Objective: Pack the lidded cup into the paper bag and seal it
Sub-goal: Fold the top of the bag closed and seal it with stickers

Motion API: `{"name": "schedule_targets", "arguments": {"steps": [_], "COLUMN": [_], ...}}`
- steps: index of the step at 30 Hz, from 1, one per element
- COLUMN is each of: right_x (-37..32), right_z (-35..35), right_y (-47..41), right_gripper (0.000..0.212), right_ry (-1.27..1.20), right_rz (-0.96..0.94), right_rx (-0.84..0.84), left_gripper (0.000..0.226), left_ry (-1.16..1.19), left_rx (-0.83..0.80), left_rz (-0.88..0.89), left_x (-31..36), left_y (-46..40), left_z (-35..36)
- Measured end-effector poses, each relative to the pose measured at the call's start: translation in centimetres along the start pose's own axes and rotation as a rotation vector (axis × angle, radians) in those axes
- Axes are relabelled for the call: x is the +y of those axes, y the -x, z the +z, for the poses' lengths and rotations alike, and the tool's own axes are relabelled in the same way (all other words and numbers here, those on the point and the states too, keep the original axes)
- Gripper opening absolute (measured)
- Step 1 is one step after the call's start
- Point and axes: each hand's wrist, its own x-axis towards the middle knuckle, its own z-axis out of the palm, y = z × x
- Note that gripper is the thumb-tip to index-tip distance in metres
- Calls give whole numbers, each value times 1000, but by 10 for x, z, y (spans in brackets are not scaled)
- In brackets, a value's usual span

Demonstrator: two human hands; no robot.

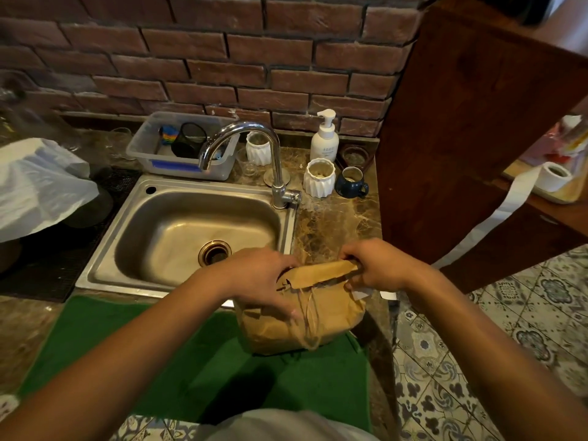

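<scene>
Both hands (261,278) grip paper bag (305,316); soap bottle (324,138) label unreadable.

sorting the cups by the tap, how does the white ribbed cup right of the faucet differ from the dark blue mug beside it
The white ribbed cup is taller and wider; the dark blue mug is squat and smaller. The white cup has folded, faceted sides and no visible handle; the blue mug is smooth and rounded, with a handle at its lower right. Both stand upright and open-topped on the marble counter, side by side.
</scene>
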Motion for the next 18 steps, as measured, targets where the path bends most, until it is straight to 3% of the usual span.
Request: {"name": "schedule_targets", "arguments": {"steps": [3, 9, 12, 16, 18], "right_x": [1, -2, -3, -8, -12], "right_z": [2, -5, -6, -7, -6], "right_y": [0, 1, 0, 9, 14], "right_gripper": [19, 23, 19, 56, 64], "right_ry": [-73, -122, -101, -97, -81], "right_rz": [-16, -12, 5, -20, -18], "right_rx": [59, 102, 117, 175, 215], "left_gripper": [83, 29, 28, 24, 14], "left_ry": [-151, -78, -90, -36, -4], "left_rx": [4, 109, 161, 152, 156], "left_rz": [-2, -55, -56, -62, -74], "left_x": [1, -5, -12, -21, -25], "left_y": [6, 7, 3, -1, -3], "left_z": [8, 7, 3, -5, -7]}}
